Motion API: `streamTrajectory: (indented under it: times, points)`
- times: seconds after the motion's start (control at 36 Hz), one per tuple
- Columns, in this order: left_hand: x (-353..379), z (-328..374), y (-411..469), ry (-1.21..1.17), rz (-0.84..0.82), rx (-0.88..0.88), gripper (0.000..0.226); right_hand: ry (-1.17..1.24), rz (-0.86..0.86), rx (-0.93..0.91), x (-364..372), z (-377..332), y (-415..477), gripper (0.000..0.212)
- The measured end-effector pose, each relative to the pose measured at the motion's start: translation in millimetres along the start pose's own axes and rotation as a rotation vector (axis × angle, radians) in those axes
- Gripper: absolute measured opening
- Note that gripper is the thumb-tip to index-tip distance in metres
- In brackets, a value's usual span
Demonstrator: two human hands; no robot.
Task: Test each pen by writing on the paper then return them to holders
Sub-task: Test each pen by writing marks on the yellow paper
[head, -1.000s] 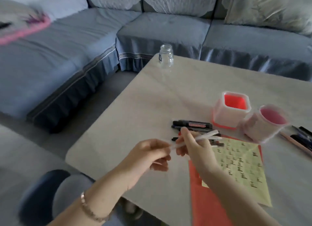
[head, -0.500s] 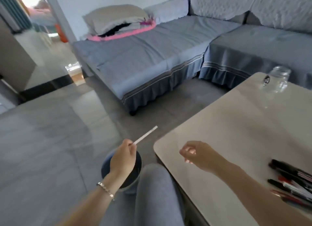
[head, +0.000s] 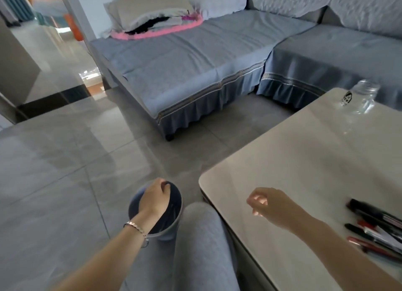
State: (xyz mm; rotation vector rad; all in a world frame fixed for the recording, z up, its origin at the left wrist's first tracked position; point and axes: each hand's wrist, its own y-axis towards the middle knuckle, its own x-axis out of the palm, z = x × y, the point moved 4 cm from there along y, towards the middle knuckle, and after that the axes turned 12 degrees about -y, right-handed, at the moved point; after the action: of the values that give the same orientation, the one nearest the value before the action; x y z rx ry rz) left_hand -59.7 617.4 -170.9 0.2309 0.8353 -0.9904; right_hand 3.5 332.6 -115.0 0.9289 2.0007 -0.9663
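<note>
My left hand (head: 154, 200) hangs over the dark round bin (head: 176, 212) on the floor, with its fingers pointing loosely down into the opening. No pen shows in it. My right hand (head: 268, 205) hovers above the near left corner of the beige table (head: 304, 160), fingers loosely curled and holding nothing. Several black and red pens (head: 378, 227) lie in a bunch at the table's right edge of view. The paper and the pen holders are out of view.
A clear glass jar (head: 361, 97) stands at the table's far side. My grey-clad knee (head: 195, 236) is between the bin and the table. A blue-grey sofa (head: 195, 58) runs behind, with tiled floor (head: 54, 171) to the left.
My head turned left, away from the paper and holders. The left hand carried the thin white pen off the table down to the bin; the pen is no longer visible. The right hand let go of it.
</note>
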Motion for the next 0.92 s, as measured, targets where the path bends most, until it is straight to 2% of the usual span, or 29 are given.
streamTrajectory:
  times: [0.08,0.17,0.25,0.33,0.42,0.5,0.67,0.78,0.92]
  points:
    - [9.1,42.7,-16.0,-0.137,0.022,0.143,0.021,-0.012,-0.013,0.031,-1.2,14.1,-15.0,0.024]
    - [26.3,90.1,-42.3,-0.175,-0.011,0.350,0.019,-0.048,-0.023,0.063,-7.0,29.6,-35.3,0.019]
    - [50.7,140.6,-82.8,-0.183,-0.091,0.620,0.027,-0.046,0.010,0.130,-11.1,57.4,-58.0,0.022]
    - [81.4,176.7,-124.2,-0.139,-0.208,0.789,0.027,-0.035,0.044,0.195,-17.2,87.2,-86.1,0.023]
    - [113.3,205.0,-159.3,-0.118,-0.378,0.853,0.017,-0.017,0.069,0.256,-25.6,115.2,-119.4,0.020]
    - [147.0,227.5,-190.0,-0.110,-0.508,0.913,0.019,0.018,0.136,0.362,-30.4,147.1,-159.7,0.020]
    - [208.3,257.7,-242.5,-0.045,-0.669,1.074,0.020,0.101,0.252,0.577,-28.2,215.5,-239.5,0.026]
    - [243.1,261.2,-267.7,0.046,-0.758,1.188,0.039,0.120,0.300,0.752,-25.1,252.6,-290.6,0.020]
    - [277.1,254.8,-286.1,0.234,-0.790,1.272,0.068,0.084,0.482,0.958,-28.7,292.2,-347.1,0.016]
